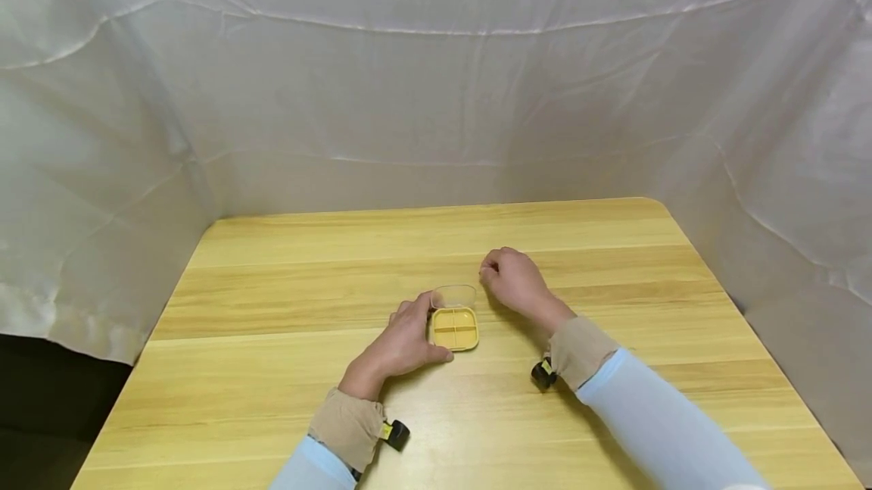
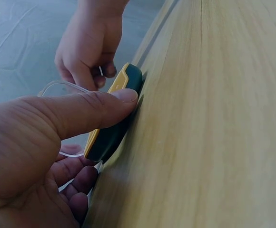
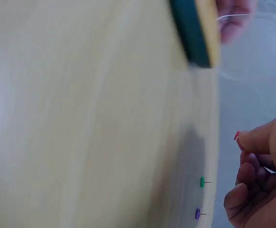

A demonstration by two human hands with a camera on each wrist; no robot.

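A small yellow compartment box (image 1: 454, 329) lies on the wooden table (image 1: 272, 278) with its clear lid (image 1: 453, 295) folded open at the far side. My left hand (image 1: 400, 344) grips the box, the thumb (image 2: 88, 108) pressed along its near edge (image 2: 113, 124) and the fingers curled behind it. To the right of the lid, my right hand (image 1: 512, 278) is curled on the table. In the right wrist view its fingertips (image 3: 254, 142) pinch a red push pin (image 3: 236, 136). The box's dark underside (image 3: 191, 28) shows at the top of that view.
A green push pin (image 3: 202, 182) and a purple push pin (image 3: 198, 213) lie on the table close to my right hand. White cloth (image 1: 436, 81) walls off the table's back and sides. The table's left edge (image 1: 146, 338) drops to a dark floor.
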